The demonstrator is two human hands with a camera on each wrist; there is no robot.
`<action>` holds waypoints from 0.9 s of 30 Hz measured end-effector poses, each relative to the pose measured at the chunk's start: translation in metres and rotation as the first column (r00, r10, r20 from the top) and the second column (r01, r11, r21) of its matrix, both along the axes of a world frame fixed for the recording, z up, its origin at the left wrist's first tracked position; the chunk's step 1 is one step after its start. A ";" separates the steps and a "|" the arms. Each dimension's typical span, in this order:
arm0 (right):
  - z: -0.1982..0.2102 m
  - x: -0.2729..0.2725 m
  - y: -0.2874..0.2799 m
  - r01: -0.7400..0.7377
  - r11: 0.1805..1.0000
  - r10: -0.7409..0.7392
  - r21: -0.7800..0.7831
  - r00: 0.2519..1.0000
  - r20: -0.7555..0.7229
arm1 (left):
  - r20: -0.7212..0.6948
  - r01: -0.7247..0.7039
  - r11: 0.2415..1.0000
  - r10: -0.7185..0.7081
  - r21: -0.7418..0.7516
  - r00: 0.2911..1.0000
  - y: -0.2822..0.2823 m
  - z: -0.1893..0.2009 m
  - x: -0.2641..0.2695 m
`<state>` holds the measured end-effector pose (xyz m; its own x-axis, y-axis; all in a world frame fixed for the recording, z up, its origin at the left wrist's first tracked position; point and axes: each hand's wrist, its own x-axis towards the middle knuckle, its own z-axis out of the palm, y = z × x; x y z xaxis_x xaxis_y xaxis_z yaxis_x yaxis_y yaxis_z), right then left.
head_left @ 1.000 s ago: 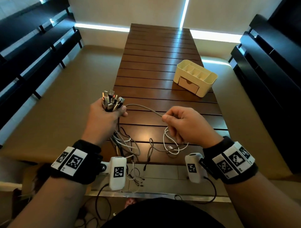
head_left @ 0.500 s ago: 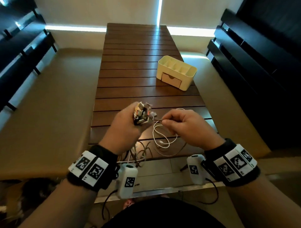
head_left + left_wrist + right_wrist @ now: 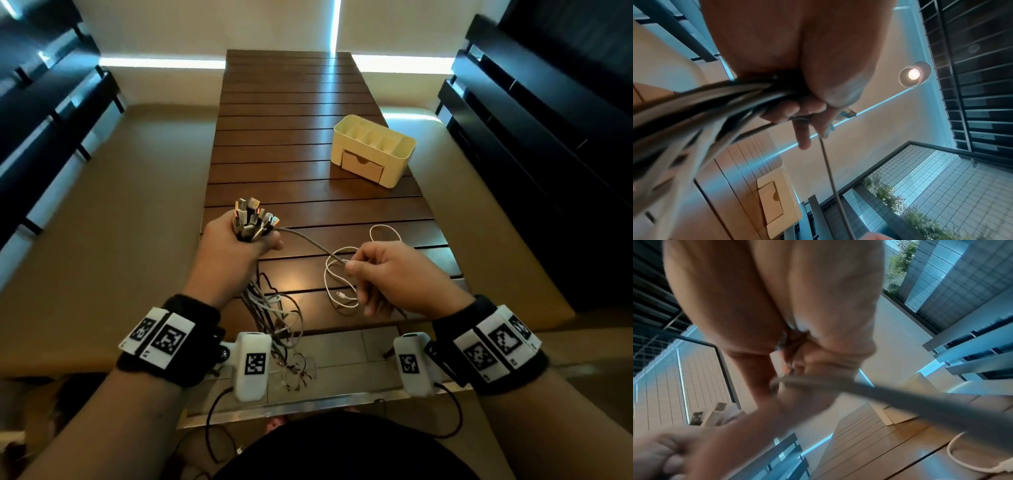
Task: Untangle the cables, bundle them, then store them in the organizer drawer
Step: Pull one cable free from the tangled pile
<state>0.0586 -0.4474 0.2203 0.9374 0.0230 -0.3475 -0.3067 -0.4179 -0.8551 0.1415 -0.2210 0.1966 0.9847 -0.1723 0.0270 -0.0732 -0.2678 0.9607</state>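
Gripping a fistful of cables (image 3: 251, 222) above the near end of the slatted wooden table (image 3: 291, 113), plug ends fanned upward out of the fist, cords trailing down past the table's near edge in a loose tangle. Left hand (image 3: 233, 250) curled tight around that bunch, fingers (image 3: 797, 112) wrapped over the cords in the left wrist view. Running taut from the fist toward the table's right side, one grey cable (image 3: 308, 241), pinched between thumb and forefinger of the right hand (image 3: 394, 274), remaining fingers curled under. Blurred across the right wrist view, the same grey cable (image 3: 859, 387) leaving the pinch. Lying on the table just beneath and beside the right hand, a white cable (image 3: 337, 274) in slack loops, its small plug resting flat on the wood. Standing farther up the table on its right side, well apart from both hands, a cream organizer (image 3: 373, 150) with open compartments on top and its drawer (image 3: 361, 166) closed. Strapped to both wrists, black bands carrying white marker blocks.
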 end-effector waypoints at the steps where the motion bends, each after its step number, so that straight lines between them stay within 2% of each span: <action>1: -0.003 0.002 -0.001 -0.001 1.000 0.001 -0.027 1.000 -0.008 | 0.002 -0.016 1.000 0.016 0.003 1.000 0.000 -0.003 0.000; 5: -0.012 0.007 -0.007 -0.088 0.934 0.120 -0.346 0.990 0.073 | 0.032 -0.125 0.992 0.126 -0.032 0.991 -0.002 -0.009 -0.004; 7: -0.015 0.010 -0.006 -0.068 0.925 0.118 -0.373 0.987 0.112 | 0.046 -0.117 0.991 0.120 -0.067 0.992 -0.008 -0.006 -0.009; 9: -0.014 0.013 -0.002 -0.039 0.951 0.105 -0.306 0.974 0.200 | 0.009 -0.045 0.990 0.046 -0.131 0.999 -0.017 -0.003 -0.018; 13: -0.006 0.017 0.005 -0.074 0.995 0.096 -0.068 0.908 0.408 | -0.018 0.133 0.969 -0.140 -0.210 0.990 -0.034 0.002 -0.030; 18: 0.004 0.023 0.000 -0.131 0.985 0.059 0.112 0.867 0.496 | -0.029 0.217 0.922 -0.239 -0.321 0.971 -0.044 0.005 -0.032; 20: 0.008 0.026 -0.004 -0.174 0.976 0.088 0.129 0.862 0.499 | -0.039 0.237 0.908 -0.267 -0.346 0.963 -0.047 0.006 -0.031; 24: 0.010 0.030 -0.012 -0.248 0.969 0.218 -0.007 0.840 0.497 | -0.058 0.238 0.901 -0.277 -0.364 0.959 -0.049 0.007 -0.030; 27: 0.008 0.033 -0.015 -0.214 0.976 0.163 0.032 0.824 0.542 | -0.056 0.212 0.908 -0.248 -0.360 0.967 -0.052 0.008 -0.029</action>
<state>0.0914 -0.4622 0.2285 0.9498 0.2249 0.2175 0.2851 -0.3357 -0.8978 0.1123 -0.2734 0.2048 0.9195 -0.3918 0.0319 0.0073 0.0982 0.9951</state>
